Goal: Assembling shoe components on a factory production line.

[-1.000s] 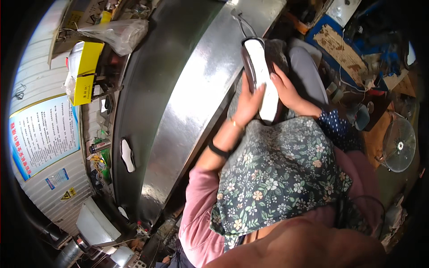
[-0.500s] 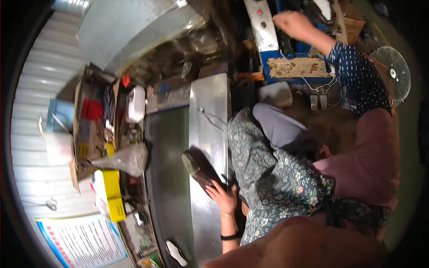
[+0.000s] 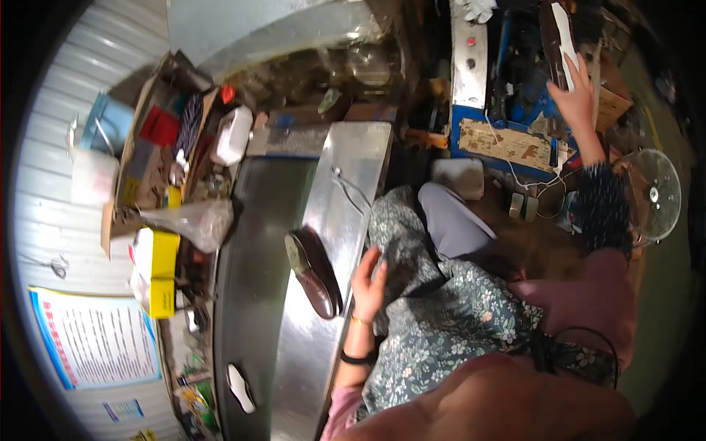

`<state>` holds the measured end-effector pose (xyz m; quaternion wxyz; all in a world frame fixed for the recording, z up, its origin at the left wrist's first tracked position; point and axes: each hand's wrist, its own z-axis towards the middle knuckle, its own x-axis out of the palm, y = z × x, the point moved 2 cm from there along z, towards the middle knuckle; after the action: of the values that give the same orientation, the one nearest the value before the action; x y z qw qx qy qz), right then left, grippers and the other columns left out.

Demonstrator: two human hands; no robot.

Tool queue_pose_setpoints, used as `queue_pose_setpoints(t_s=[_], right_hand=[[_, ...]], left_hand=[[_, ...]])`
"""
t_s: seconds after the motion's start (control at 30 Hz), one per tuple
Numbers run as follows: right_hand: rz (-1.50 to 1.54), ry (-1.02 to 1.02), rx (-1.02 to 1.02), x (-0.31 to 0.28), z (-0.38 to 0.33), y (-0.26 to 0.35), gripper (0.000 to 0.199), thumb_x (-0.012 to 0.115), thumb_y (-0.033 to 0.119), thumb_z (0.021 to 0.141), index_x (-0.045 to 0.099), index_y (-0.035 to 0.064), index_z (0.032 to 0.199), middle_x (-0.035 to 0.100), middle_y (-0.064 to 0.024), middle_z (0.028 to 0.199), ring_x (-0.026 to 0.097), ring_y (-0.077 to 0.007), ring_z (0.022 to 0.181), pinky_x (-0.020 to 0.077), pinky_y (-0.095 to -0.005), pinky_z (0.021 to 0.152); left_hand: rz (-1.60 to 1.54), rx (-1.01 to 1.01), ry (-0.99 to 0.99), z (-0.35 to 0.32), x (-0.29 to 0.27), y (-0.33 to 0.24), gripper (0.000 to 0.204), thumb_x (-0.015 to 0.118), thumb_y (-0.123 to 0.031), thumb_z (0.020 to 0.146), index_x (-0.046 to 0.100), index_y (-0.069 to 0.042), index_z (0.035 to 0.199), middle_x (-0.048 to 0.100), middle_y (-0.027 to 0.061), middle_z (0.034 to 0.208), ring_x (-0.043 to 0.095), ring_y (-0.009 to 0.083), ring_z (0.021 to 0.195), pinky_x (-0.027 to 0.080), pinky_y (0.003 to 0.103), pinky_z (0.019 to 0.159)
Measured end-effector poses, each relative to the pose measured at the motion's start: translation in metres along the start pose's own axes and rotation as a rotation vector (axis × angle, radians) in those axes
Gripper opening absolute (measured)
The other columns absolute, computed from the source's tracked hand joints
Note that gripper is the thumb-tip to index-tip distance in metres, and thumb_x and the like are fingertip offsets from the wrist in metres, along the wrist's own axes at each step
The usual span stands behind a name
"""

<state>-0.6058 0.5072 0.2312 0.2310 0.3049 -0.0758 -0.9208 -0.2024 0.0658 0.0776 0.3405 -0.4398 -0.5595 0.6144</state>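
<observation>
My left hand (image 3: pixel 368 285) hovers off the edge of the metal ledge, fingers apart and holding nothing. Close by on the ledge lies a dark brown shoe (image 3: pixel 315 275) with a greenish inside. At the upper right, my right hand (image 3: pixel 576 97) has its thumb and fingers around the near end of another brown shoe, whose white sole (image 3: pixel 561 33) faces up. Farther along the ledge rests a pair of metal pincers (image 3: pixel 351 189). A white sole-shaped piece (image 3: pixel 240 388) sits on the dark belt (image 3: pixel 243 294) to the left.
A blue machine with a metal panel (image 3: pixel 471 66) stands ahead, a worn board (image 3: pixel 507 145) on its near side. Along the left are an open carton (image 3: pixel 143 88), a yellow box (image 3: pixel 162 283) and a plastic bag (image 3: pixel 202 224). A clear round disc (image 3: pixel 654 195) is at right.
My left hand has come off the brown shoe, leaving it on the ledge. My right hand has moved right and now grips the other shoe. The whole view has shifted.
</observation>
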Motion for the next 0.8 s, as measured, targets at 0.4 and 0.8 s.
queue_pose_setpoints(t_s=[0.4,0.8], right_hand=[[1.353,0.921,-0.230,-0.041,-0.186,0.295,0.104,0.064,0.061,0.082,0.011,0.0069,0.153,0.008,-0.0253,0.157,0.033,-0.0408,0.138,0.0385,-0.0472,0.106],[1.823,1.619,1.325,0.013,-0.267,0.237,0.062,0.047,0.044,0.091,0.047,-0.0018,0.133,0.058,-0.0202,0.126,0.063,-0.0350,0.107,0.0598,-0.0528,0.070]], left_hand=[[-0.630,-0.062,-0.188,0.083,0.031,-0.103,0.075,0.031,-0.061,0.098,0.033,-0.004,0.147,0.047,0.0137,0.140,0.050,0.0267,0.123,0.040,0.041,0.105],[0.266,0.061,-0.432,-0.016,-0.075,0.004,0.055,0.071,-0.013,0.086,0.047,0.004,0.133,0.052,0.0199,0.132,0.050,0.0279,0.123,0.038,0.037,0.105]])
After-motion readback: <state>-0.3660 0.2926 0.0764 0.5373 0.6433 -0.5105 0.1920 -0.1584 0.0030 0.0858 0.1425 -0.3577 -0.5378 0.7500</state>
